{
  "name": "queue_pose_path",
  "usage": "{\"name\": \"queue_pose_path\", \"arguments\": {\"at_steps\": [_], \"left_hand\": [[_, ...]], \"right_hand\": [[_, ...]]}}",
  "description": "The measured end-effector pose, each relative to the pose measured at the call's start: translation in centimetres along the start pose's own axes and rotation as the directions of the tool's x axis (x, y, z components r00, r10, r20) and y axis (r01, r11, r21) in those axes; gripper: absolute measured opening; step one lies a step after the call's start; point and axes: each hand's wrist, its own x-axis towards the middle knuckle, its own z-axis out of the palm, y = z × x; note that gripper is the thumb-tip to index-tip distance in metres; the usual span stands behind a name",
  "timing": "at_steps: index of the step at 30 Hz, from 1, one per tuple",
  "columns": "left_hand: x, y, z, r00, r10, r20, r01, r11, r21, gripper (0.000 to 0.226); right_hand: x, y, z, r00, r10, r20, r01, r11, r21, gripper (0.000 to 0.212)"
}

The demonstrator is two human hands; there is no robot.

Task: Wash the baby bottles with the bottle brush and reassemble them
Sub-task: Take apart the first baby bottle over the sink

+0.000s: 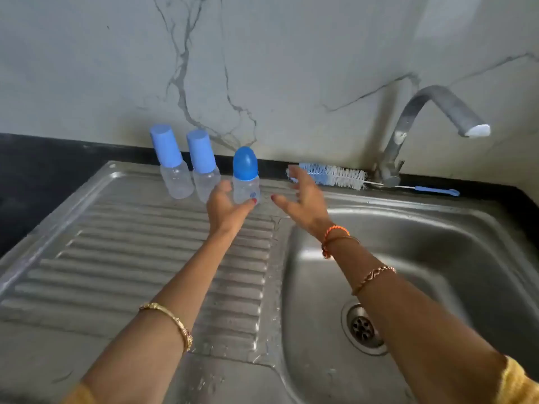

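Note:
Three clear baby bottles with blue caps stand at the back of the steel draining board (122, 258). My left hand (227, 207) grips the right one, a bottle with a rounded dark-blue cap (246, 176), around its lower body. The other two bottles (172, 164) (204, 167) have flat light-blue caps and stand just left of it. My right hand (303, 199) hovers open, fingers spread, to the right of the held bottle and holds nothing. The bottle brush (335, 176), with blue and white bristles and a thin handle, lies along the back ledge behind my right hand.
The steel sink basin (437, 243) with its drain (363, 328) lies at the right under my right forearm. A curved tap (423, 118) rises from the back ledge over the basin. A marble wall stands behind. Dark countertop borders the left side.

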Motion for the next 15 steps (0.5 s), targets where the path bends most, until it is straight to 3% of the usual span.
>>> {"name": "queue_pose_path", "arguments": {"at_steps": [4,9,15], "left_hand": [[1.3,-0.9,1.3,0.997,0.075,-0.031,-0.073,0.995,0.069,0.044],[2.5,-2.3,2.2,0.996,0.011,-0.088,-0.013,1.0,-0.016,0.067],[2.7,-2.6,2.8,0.994,0.027,-0.11,-0.03,0.999,-0.029,0.056]], "right_hand": [[3.8,-2.2,2.2,0.997,-0.06,0.04,0.059,0.998,0.025,0.073],[6.0,-2.5,4.3,0.994,-0.104,0.039,0.103,0.994,0.033,0.071],[5.5,-1.1,4.8,0.991,-0.136,-0.017,0.136,0.989,0.056,0.056]]}}
